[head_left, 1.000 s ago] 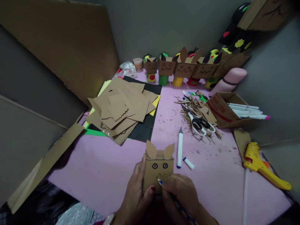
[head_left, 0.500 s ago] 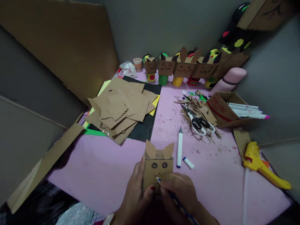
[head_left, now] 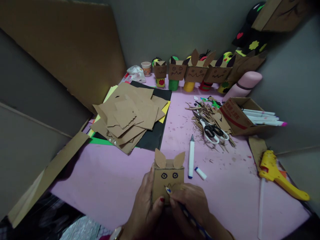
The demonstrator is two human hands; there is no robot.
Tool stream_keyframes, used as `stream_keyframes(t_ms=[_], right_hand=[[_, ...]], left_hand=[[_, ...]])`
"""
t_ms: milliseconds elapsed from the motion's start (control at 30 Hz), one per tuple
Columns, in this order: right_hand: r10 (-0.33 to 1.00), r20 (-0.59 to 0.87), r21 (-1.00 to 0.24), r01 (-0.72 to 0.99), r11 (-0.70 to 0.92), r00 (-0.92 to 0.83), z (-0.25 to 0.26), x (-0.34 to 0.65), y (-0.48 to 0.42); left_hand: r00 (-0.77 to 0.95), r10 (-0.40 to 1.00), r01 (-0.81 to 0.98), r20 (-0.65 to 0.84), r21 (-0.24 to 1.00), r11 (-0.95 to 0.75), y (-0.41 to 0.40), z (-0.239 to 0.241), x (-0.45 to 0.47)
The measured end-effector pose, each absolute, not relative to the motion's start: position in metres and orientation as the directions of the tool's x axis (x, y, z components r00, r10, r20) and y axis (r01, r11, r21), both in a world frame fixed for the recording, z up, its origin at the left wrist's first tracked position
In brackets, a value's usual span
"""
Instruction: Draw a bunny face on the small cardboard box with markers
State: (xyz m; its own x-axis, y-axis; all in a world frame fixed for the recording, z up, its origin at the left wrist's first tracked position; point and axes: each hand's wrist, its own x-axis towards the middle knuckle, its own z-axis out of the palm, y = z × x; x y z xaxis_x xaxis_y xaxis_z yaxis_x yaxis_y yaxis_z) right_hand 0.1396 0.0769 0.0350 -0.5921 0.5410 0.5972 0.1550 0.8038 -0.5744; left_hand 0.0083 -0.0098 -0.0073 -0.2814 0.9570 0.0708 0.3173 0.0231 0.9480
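Observation:
My left hand (head_left: 146,196) is closed round the left side and bottom of a small cardboard box (head_left: 160,185). The box has two leaf-shaped ears on top, two ringed eyes and a zigzag mouth line on its front. In my right hand (head_left: 192,201) a blue-patterned pencil (head_left: 191,218) is pinched, its tip touching the box at the left end of the mouth line. Beyond my right hand an uncapped white marker (head_left: 191,158) lies on the table, with its cap (head_left: 200,173) beside it.
Cut cardboard pieces (head_left: 135,113) are piled at the left. Scissors (head_left: 211,130) lie on cardboard scraps, near a box of markers (head_left: 241,116). A yellow glue gun (head_left: 280,176) is at the right. Several finished box figures (head_left: 196,73) and a pink bottle (head_left: 246,85) stand behind.
The pencil tip has shifted very slightly along the mouth line. Both hands keep their holds, and the other things stay where they were.

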Motion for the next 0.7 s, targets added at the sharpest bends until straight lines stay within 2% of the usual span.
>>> stream_keyframes(t_ms=[167,300,700], right_hand=[[0.53,0.563,-0.59,0.141,0.795,-0.634,0.0316,0.1424,0.0769],[0.524,0.583,-0.609,0.093,0.788,-0.622,0.0283,0.1436,0.0764],[0.515,0.66,-0.561,0.097,0.822,-0.547,0.0313,0.1436,0.075]], left_hand=[[-0.285,0.957,0.304,0.055,0.952,0.036,-0.0098,-0.0074,0.0086],[-0.291,0.955,0.317,0.064,0.948,0.033,-0.0105,-0.0085,0.0085],[-0.32,0.946,0.276,0.045,0.96,0.048,-0.0111,-0.0115,0.0095]])
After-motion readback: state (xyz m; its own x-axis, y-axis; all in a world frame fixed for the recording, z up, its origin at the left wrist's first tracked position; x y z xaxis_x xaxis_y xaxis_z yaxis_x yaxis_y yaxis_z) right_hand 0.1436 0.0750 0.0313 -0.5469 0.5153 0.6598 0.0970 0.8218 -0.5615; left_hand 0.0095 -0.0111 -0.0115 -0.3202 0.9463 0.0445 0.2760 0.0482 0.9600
